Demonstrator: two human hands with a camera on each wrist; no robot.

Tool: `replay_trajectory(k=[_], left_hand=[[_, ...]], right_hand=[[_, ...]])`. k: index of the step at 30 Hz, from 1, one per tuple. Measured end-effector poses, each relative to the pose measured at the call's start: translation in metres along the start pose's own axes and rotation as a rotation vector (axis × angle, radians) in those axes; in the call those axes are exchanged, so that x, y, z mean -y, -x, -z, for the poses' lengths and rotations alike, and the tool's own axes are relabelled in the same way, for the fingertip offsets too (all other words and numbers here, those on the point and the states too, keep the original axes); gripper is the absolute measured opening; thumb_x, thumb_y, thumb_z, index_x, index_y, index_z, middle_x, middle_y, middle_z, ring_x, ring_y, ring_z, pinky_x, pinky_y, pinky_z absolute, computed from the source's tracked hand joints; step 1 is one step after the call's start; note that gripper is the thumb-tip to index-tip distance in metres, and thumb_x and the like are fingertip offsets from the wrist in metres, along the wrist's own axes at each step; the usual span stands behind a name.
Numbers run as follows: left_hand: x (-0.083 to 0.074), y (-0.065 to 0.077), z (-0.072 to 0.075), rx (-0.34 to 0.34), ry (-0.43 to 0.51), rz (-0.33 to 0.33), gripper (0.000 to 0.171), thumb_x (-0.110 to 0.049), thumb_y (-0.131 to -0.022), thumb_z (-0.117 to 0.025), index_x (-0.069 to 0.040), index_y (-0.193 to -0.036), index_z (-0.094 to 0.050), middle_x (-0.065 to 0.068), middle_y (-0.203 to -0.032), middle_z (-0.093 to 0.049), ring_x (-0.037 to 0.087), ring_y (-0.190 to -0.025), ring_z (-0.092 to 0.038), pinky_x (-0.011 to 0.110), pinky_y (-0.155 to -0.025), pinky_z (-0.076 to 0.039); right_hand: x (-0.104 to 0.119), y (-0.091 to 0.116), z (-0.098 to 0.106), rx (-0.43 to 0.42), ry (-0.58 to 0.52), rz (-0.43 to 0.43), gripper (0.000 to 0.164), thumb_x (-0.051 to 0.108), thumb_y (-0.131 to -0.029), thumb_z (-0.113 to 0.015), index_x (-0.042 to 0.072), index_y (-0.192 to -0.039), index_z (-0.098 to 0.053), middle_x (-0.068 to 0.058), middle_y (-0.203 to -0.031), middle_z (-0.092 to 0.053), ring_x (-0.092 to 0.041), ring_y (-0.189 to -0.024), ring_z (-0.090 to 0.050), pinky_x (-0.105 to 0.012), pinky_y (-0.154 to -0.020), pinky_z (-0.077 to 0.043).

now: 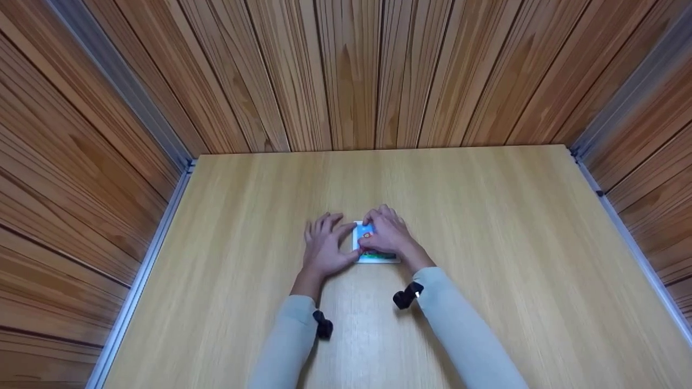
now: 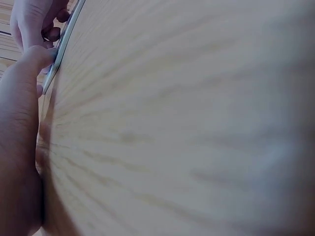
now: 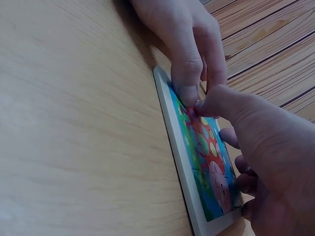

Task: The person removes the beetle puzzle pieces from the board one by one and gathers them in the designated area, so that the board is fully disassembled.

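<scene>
A small jigsaw puzzle (image 1: pixel 363 231) in a white frame lies flat on the table. Its joined pieces (image 3: pixel 206 147) show a red, spotted picture on blue and green in the right wrist view. At the frame's left side is my left hand (image 1: pixel 323 249), its fingers spread and fairly straight; the thumb presses on the puzzle's end. Over the puzzle, my right hand (image 1: pixel 388 233) grips it, with the thumb on the pieces near the left thumb and bent fingers along the far side. The right palm hides much of the picture in the head view.
The wooden table (image 1: pixel 227 270) spreads around the puzzle on all sides. Plank walls (image 1: pixel 351 81) stand behind and at both sides, with metal rails (image 1: pixel 146 259) along the table's side edges. Each sleeve carries a small black camera (image 1: pixel 408 295).
</scene>
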State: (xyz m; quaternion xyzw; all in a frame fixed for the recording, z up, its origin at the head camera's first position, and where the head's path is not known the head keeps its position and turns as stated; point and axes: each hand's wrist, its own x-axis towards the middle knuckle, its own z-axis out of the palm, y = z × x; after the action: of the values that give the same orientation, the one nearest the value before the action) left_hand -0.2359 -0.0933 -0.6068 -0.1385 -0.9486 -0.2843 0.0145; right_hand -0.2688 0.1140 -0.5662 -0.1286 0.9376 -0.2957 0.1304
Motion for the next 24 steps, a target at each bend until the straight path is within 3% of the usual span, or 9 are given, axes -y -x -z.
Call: replay_trajectory(k=[15, 24], left_hand=[[-0.0011, -0.0004, 0.0005, 0.015, -0.016, 0.005, 0.078, -0.067, -0.090, -0.069, -0.031, -0.159, -0.065, 0.012, -0.177, -0.045, 0.046, -0.170, -0.029, 0.084, -0.136, -0.004], [-0.0003, 0.0001, 0.0013, 0.000, 0.002, -0.020, 0.073, -0.063, -0.091, -0.069, -0.030, -0.156, -0.068, 0.014, -0.173, -0.049, 0.047, -0.167, -0.032, 0.086, -0.134, -0.008]], right_hand=[[-0.0004, 0.0013, -0.0006, -0.014, -0.030, 0.005, 0.046, 0.035, -0.094, -0.084, 0.014, -0.130, -0.065, -0.014, -0.135, -0.053, -0.034, -0.125, -0.049, -0.049, -0.108, -0.041], [-0.0036, 0.0040, -0.0036, -0.049, -0.052, 0.040, 0.048, 0.035, -0.089, -0.084, 0.013, -0.128, -0.066, -0.016, -0.134, -0.061, -0.037, -0.130, -0.049, -0.054, -0.110, -0.040]])
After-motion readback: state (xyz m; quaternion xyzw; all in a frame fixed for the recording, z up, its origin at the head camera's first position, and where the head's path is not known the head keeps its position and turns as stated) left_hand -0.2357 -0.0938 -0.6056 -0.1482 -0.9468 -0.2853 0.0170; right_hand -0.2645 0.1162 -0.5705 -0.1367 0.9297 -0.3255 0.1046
